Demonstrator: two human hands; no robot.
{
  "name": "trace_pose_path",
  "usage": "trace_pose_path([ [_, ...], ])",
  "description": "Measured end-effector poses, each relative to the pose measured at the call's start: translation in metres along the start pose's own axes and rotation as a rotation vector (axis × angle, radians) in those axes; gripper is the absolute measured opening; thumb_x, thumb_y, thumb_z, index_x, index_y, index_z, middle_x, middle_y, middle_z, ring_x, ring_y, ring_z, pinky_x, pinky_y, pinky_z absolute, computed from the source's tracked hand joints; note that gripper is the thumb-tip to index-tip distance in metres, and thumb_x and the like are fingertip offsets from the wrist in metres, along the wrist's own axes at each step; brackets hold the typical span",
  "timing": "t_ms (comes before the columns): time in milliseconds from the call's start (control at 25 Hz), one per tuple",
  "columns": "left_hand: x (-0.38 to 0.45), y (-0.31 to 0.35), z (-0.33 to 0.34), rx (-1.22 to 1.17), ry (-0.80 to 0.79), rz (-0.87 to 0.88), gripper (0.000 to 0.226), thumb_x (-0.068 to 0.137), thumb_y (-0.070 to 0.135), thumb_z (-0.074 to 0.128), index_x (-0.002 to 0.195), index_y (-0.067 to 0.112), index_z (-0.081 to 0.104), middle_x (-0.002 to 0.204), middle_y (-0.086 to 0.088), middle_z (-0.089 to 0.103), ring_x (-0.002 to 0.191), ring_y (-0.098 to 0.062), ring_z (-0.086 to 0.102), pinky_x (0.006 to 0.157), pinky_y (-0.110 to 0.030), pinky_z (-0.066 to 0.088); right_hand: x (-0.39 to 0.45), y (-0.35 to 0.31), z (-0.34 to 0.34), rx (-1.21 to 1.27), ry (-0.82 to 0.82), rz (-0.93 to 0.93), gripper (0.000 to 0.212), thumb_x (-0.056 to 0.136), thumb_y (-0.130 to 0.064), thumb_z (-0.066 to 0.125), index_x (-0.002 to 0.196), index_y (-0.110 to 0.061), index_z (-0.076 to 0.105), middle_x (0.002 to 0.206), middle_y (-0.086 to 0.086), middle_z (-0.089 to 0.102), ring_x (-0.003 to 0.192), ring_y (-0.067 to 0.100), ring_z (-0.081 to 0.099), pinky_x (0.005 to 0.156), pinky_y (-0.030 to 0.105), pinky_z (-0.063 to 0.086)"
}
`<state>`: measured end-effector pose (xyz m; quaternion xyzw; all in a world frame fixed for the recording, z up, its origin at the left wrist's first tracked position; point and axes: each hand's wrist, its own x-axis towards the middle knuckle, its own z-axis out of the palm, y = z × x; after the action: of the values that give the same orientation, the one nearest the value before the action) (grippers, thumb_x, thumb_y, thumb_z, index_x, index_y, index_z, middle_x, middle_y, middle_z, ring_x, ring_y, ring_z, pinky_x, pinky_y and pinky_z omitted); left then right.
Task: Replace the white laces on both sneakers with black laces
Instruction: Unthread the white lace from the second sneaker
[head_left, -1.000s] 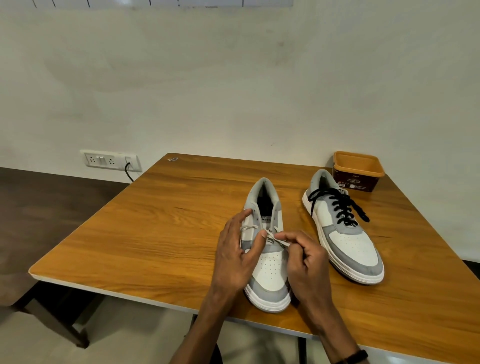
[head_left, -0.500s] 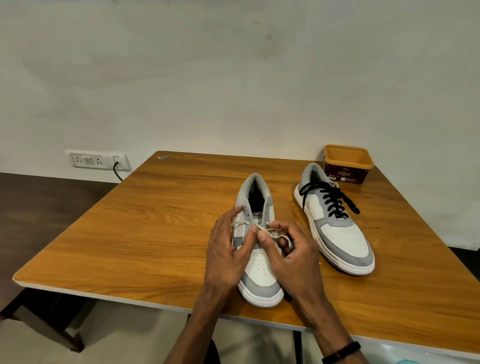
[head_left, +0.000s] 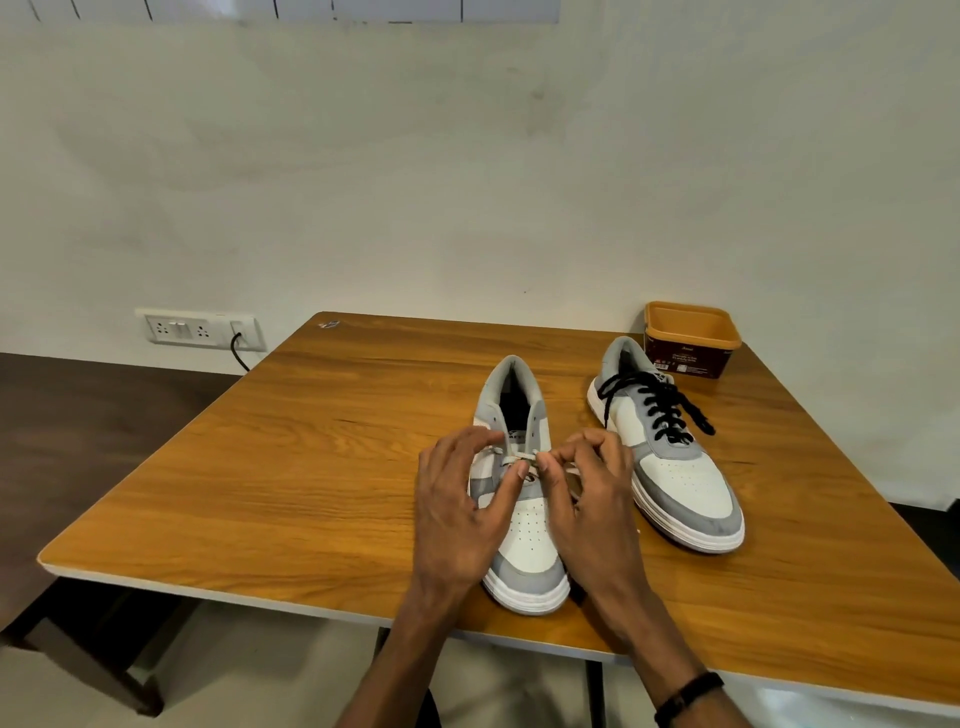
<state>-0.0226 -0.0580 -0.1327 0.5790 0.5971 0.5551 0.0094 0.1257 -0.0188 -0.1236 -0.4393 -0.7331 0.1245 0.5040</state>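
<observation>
Two grey and white sneakers stand on the wooden table (head_left: 291, 467), toes toward me. The left sneaker (head_left: 527, 540) carries a white lace (head_left: 511, 457) across its eyelets. My left hand (head_left: 457, 509) rests against that shoe's left side, its thumb pressing on the lace at the tongue. My right hand (head_left: 592, 493) pinches the white lace between thumb and fingertips just right of the thumb. Both hands hide the lower eyelets. The right sneaker (head_left: 675, 478) is fully laced with a black lace (head_left: 660, 410) and stands untouched.
An orange-rimmed brown tub (head_left: 691, 338) sits at the table's back right corner behind the black-laced sneaker. A wall socket panel (head_left: 197, 330) with a plugged cable is on the wall to the left. A dark chair (head_left: 78, 649) stands under the table's near left edge.
My right hand has shifted from over the shoe's right side up to the lace at the tongue. The left hand stays on the shoe, its fingers spread wider.
</observation>
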Motion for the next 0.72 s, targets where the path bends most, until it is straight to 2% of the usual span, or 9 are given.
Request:
trace_pose_path([
  [80,-0.001,0.002,0.0,0.034,-0.009,0.052,0.037,0.094,0.049,0.07,0.126,0.028,0.067,0.127,0.014,0.063,0.121,-0.013,0.056,0.098,-0.027,0.047,0.007,-0.004,0.001,-0.128,0.103,-0.044,0.015,0.103,-0.028,0.061,0.108,-0.015,0.067,0.122,-0.001,0.05,0.115,0.015,0.044,0.086,0.031,0.049],
  [120,-0.001,0.003,0.001,0.029,-0.017,0.059,0.039,0.094,0.049,0.07,0.127,0.029,0.067,0.128,0.013,0.062,0.122,-0.013,0.055,0.099,-0.025,0.047,0.011,-0.009,0.002,-0.105,0.122,-0.058,0.013,0.105,-0.025,0.059,0.109,-0.014,0.066,0.119,0.0,0.054,0.112,0.014,0.047,0.086,0.029,0.048],
  [280,-0.004,0.003,-0.002,-0.03,-0.049,0.041,0.043,0.096,0.045,0.068,0.137,0.036,0.065,0.136,0.012,0.055,0.131,-0.013,0.051,0.105,-0.022,0.044,0.022,-0.042,0.006,0.363,0.126,0.132,0.012,0.111,-0.024,0.05,0.108,-0.016,0.058,0.094,-0.01,0.069,0.092,0.002,0.068,0.075,0.017,0.052],
  [400,-0.004,0.004,-0.003,-0.012,-0.064,0.014,0.038,0.099,0.039,0.066,0.137,0.037,0.064,0.134,0.013,0.054,0.129,-0.014,0.052,0.103,-0.029,0.048,0.029,-0.045,0.009,0.591,0.2,0.294,0.018,0.112,-0.033,0.045,0.109,-0.018,0.055,0.088,0.002,0.076,0.085,0.013,0.076,0.079,0.03,0.061],
  [520,-0.005,0.003,-0.001,0.0,-0.065,0.027,0.035,0.102,0.034,0.061,0.136,0.035,0.064,0.132,0.011,0.054,0.127,-0.016,0.052,0.101,-0.033,0.05,0.034,-0.044,0.007,0.762,0.235,0.409,0.025,0.111,-0.037,0.046,0.111,-0.014,0.055,0.078,0.007,0.071,0.072,0.023,0.072,0.074,0.039,0.063],
  [640,-0.005,0.002,-0.001,-0.009,-0.073,0.018,0.033,0.103,0.032,0.059,0.135,0.034,0.065,0.132,0.011,0.053,0.127,-0.016,0.052,0.101,-0.032,0.05,0.037,-0.042,0.006,0.86,0.216,0.472,0.027,0.109,-0.037,0.05,0.112,-0.011,0.055,0.069,0.003,0.06,0.058,0.017,0.059,0.06,0.033,0.058],
  [720,-0.005,0.002,-0.001,-0.014,-0.078,0.002,0.031,0.104,0.03,0.06,0.135,0.034,0.065,0.131,0.011,0.053,0.127,-0.015,0.052,0.101,-0.031,0.05,0.041,-0.038,0.005,0.761,0.184,0.467,0.025,0.108,-0.043,0.052,0.108,-0.018,0.056,0.07,0.0,0.059,0.058,0.014,0.055,0.054,0.031,0.05],
])
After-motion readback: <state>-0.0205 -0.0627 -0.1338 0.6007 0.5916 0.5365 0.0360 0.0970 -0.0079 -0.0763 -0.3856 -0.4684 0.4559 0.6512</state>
